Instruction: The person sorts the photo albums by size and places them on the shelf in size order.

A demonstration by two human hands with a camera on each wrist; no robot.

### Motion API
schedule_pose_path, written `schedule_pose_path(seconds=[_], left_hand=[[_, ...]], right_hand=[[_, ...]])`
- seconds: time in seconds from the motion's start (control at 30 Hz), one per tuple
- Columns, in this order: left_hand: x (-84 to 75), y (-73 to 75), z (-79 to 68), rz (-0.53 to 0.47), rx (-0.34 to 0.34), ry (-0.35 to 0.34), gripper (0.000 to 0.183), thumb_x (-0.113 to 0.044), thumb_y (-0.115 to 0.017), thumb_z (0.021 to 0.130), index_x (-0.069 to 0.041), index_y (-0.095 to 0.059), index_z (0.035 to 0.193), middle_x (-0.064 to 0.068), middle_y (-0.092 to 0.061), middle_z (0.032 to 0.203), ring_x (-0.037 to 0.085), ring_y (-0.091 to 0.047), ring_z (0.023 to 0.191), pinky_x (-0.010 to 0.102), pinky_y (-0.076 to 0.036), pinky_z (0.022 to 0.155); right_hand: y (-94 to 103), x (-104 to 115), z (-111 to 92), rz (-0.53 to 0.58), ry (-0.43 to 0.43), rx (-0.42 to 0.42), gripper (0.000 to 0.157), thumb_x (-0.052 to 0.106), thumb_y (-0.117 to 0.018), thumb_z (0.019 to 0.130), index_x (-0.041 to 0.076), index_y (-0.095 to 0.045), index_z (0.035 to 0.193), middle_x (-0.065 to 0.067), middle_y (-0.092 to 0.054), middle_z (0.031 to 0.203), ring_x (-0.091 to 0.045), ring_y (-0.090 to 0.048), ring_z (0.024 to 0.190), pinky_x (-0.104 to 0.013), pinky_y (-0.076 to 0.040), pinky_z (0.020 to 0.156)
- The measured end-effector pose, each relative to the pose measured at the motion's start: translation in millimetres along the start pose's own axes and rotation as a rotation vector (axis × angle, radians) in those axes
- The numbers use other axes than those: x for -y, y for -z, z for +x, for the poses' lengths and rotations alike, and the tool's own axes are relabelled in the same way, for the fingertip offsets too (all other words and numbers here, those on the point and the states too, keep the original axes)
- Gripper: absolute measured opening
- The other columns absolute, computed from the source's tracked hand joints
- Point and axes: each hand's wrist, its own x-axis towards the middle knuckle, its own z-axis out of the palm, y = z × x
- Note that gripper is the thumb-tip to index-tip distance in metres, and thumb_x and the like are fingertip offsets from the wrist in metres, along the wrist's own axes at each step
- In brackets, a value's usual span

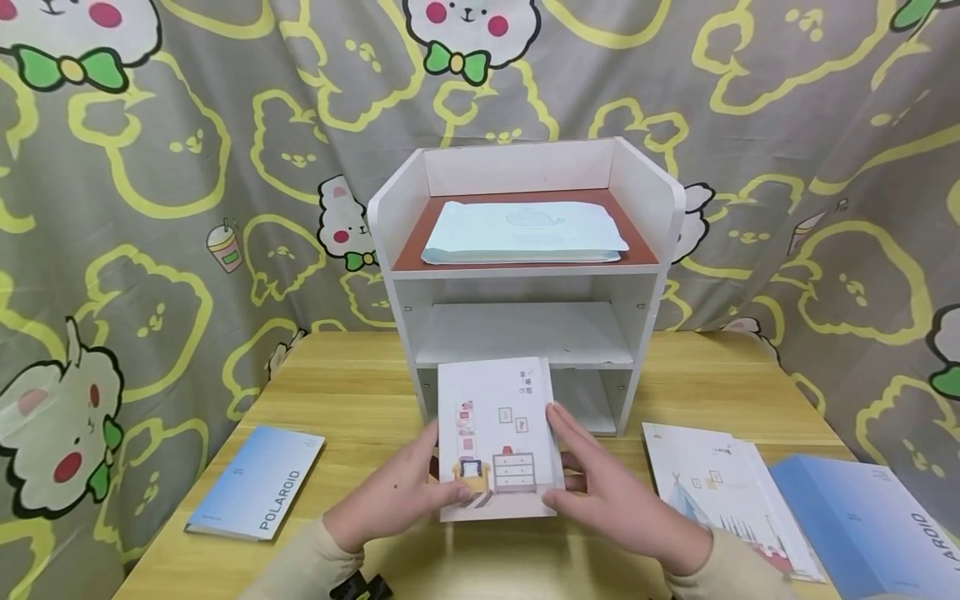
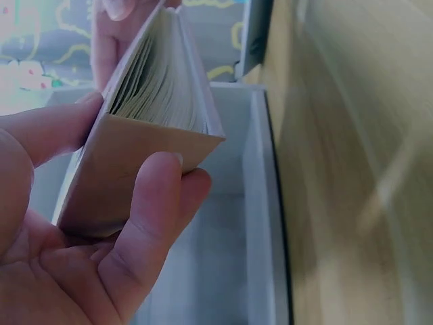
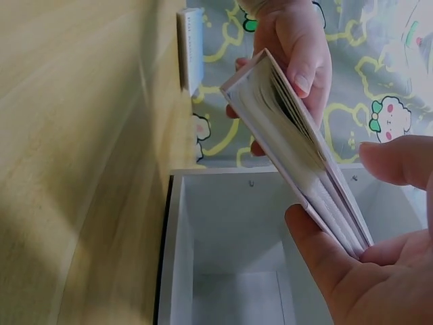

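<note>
A white photo album [image 1: 495, 433] with a printed chair, drawers and wall pictures is held up in front of the shelf. My left hand [image 1: 401, 492] grips its left side, thumb on the front cover and fingers behind. At the right side, my right hand [image 1: 611, 496] holds it with fingers behind and the thumb by the lower corner. In the left wrist view the album [image 2: 142, 169] shows its spine-like closed side above the curled fingers. Its page edges fan slightly apart in the right wrist view, where the right thumb [image 3: 399, 159] stands off the cover.
A white shelf [image 1: 525, 271] stands behind the hands, a pale blue album [image 1: 532, 229] lying on its top. At left on the wooden table [image 1: 352, 375] lies a blue POLAROID album [image 1: 258, 483]. White albums [image 1: 720, 492] and another blue one [image 1: 870, 525] lie at right.
</note>
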Motion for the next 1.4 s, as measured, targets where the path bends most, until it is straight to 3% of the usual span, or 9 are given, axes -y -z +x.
schedule_pose_path(seconds=[0.2, 0.4, 0.47, 0.63, 0.7, 0.87, 1.2, 1.3, 1.4], left_hand=[[-3.4, 9.3, 1.5, 0.004, -0.004, -0.023, 0.078, -0.028, -0.077, 0.092, -0.028, -0.029, 0.153, -0.004, -0.066, 0.115, 0.016, -0.068, 0.096, 0.033, -0.059, 0.078], [-4.5, 17.3, 6.1, -0.025, -0.026, 0.017, 0.079, -0.022, -0.077, 0.092, -0.022, -0.028, 0.154, 0.0, -0.064, 0.119, 0.019, -0.067, 0.099, 0.034, -0.058, 0.081], [-4.4, 20.3, 7.8, -0.03, -0.039, 0.031, 0.079, -0.02, -0.077, 0.092, -0.02, -0.029, 0.154, 0.001, -0.064, 0.12, 0.019, -0.066, 0.1, 0.034, -0.058, 0.082], [-5.8, 27.8, 11.4, -0.074, -0.051, 0.047, 0.074, -0.017, -0.076, 0.093, -0.018, -0.033, 0.152, 0.007, -0.062, 0.123, 0.021, -0.065, 0.102, 0.035, -0.057, 0.083], [-5.9, 30.3, 13.2, -0.095, -0.054, 0.048, 0.072, -0.017, -0.075, 0.093, -0.018, -0.034, 0.152, 0.009, -0.062, 0.124, 0.023, -0.065, 0.102, 0.035, -0.057, 0.083], [-2.7, 35.4, 18.4, -0.133, -0.088, 0.068, 0.065, -0.017, -0.073, 0.094, -0.017, -0.039, 0.149, 0.01, -0.062, 0.122, 0.026, -0.065, 0.102, 0.038, -0.057, 0.081], [1.8, 47.3, 23.6, -0.132, -0.165, 0.088, 0.055, -0.019, -0.07, 0.096, -0.014, -0.045, 0.146, 0.01, -0.064, 0.118, 0.027, -0.062, 0.102, 0.041, -0.053, 0.085], [2.9, 51.3, 25.0, -0.158, -0.168, 0.086, 0.052, -0.018, -0.065, 0.099, -0.013, -0.044, 0.146, 0.011, -0.064, 0.119, 0.026, -0.063, 0.102, 0.04, -0.053, 0.086], [4.9, 55.6, 26.3, -0.191, -0.168, 0.083, 0.049, -0.02, -0.06, 0.103, -0.011, -0.043, 0.148, 0.012, -0.063, 0.12, 0.027, -0.063, 0.101, 0.038, -0.053, 0.086]], right_hand=[[0.5, 0.3, 6.2, -0.069, 0.04, -0.035, 0.096, 0.001, -0.072, 0.091, 0.009, -0.009, 0.163, -0.004, 0.004, 0.169, -0.026, -0.056, 0.127, -0.032, -0.054, 0.094], [0.1, 1.6, 19.0, -0.16, 0.053, -0.059, 0.097, 0.002, -0.074, 0.09, 0.006, -0.009, 0.162, -0.007, 0.006, 0.168, -0.029, -0.054, 0.129, -0.027, -0.053, 0.093], [-0.5, 2.3, 23.5, -0.234, 0.055, -0.082, 0.098, 0.004, -0.076, 0.089, 0.005, -0.01, 0.162, -0.009, 0.005, 0.168, -0.031, -0.05, 0.133, -0.026, -0.052, 0.094], [-3.0, 3.5, 31.1, -0.449, 0.049, -0.138, 0.101, 0.016, -0.081, 0.086, 0.002, -0.014, 0.16, -0.016, 0.003, 0.167, -0.037, -0.022, 0.148, -0.041, -0.04, 0.108], [-4.8, 3.6, 33.3, -0.481, 0.042, -0.149, 0.101, 0.018, -0.082, 0.085, 0.003, -0.016, 0.16, -0.017, 0.004, 0.167, -0.038, -0.014, 0.15, -0.045, -0.035, 0.111], [-9.1, 0.5, 39.8, -0.512, 0.037, -0.17, 0.101, 0.023, -0.085, 0.083, 0.01, -0.022, 0.161, -0.016, 0.009, 0.167, -0.039, -0.014, 0.149, -0.042, -0.036, 0.111], [-10.7, 3.0, 53.4, -0.651, 0.074, -0.182, 0.102, 0.032, -0.086, 0.082, 0.016, -0.024, 0.162, -0.011, 0.005, 0.169, -0.035, -0.024, 0.148, -0.044, -0.043, 0.107], [-10.9, 3.7, 58.0, -0.711, 0.09, -0.196, 0.1, 0.036, -0.083, 0.085, 0.016, -0.023, 0.162, -0.012, 0.001, 0.169, -0.037, -0.033, 0.144, -0.042, -0.047, 0.103], [-11.0, 4.8, 62.3, -0.749, 0.108, -0.205, 0.098, 0.04, -0.08, 0.087, 0.017, -0.023, 0.162, -0.012, -0.003, 0.169, -0.037, -0.053, 0.129, -0.035, -0.056, 0.084]])
